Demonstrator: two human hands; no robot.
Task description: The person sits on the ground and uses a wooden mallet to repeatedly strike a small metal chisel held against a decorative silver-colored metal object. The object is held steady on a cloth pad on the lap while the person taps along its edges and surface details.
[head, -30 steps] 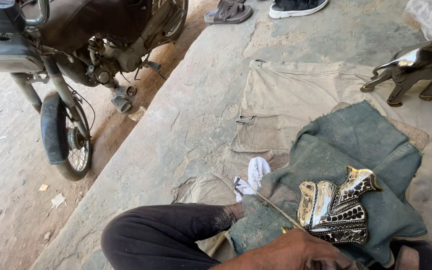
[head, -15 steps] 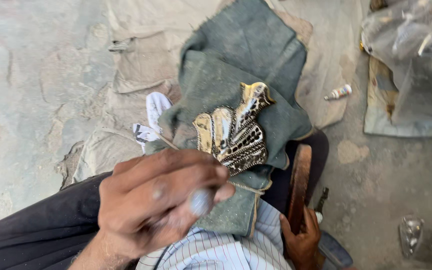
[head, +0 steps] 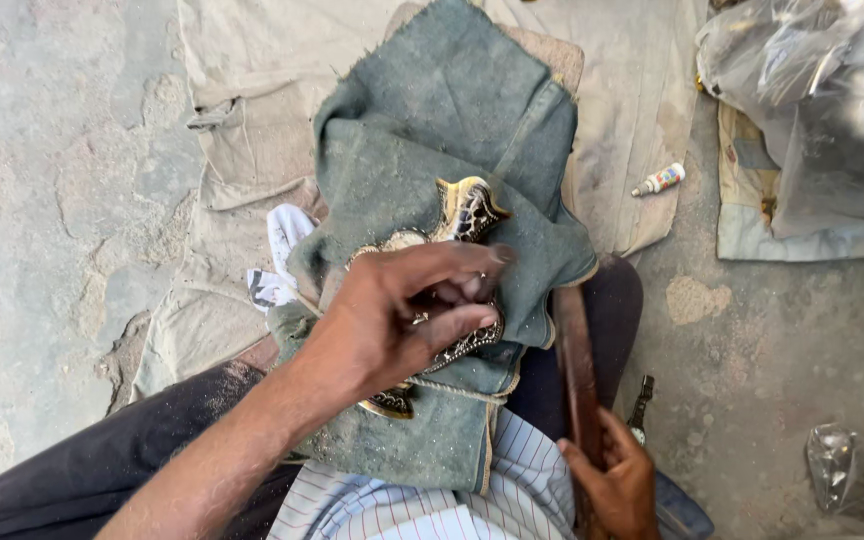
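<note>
The left hand lies spread, fingers loosely curled, over an ornate brass-and-black metal piece on a grey-green cloth across the lap; the piece's long axis runs away from the body, up and to the right. The right hand, lower right, grips a long wooden stick. A small white bottle lies right, near crumpled plastic bags.

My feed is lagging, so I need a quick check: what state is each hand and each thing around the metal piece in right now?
left hand: fingers spread, pressing on the metal piece
right hand: closed around the wooden stick
ornate metal piece: lying on the green cloth, partly covered by the hand
green cloth: crumpled, draped over the lap
wooden stick: held upright-ish beside the leg
small bottle: lying on its side, capped
</note>
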